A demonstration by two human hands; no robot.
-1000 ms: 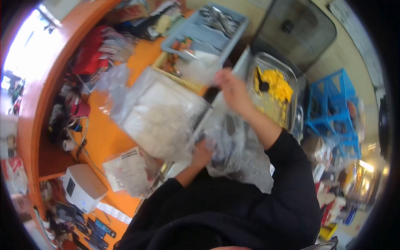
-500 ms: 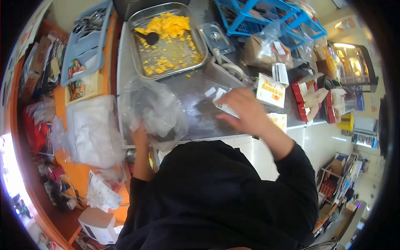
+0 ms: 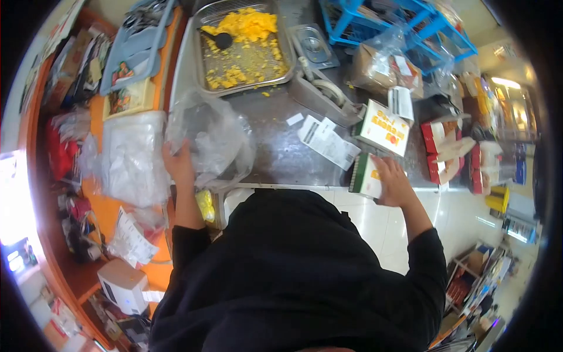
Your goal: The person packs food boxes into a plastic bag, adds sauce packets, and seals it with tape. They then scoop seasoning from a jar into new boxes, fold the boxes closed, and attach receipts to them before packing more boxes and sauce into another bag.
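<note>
Below the metal tray (image 3: 245,89), plastic bag (image 3: 211,138) pinched by left hand (image 3: 179,164), small box (image 3: 368,176) gripped by right fingers (image 3: 394,176).

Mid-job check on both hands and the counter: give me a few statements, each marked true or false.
1. The left hand holds a clear plastic bag. True.
2. A black scoop lies in the metal tray with the yellow food. True.
3. The right hand is on the scoop. False: it is on a white-and-green box.
4. The long printed slip is inside the bag. False: it lies on the counter.
</note>
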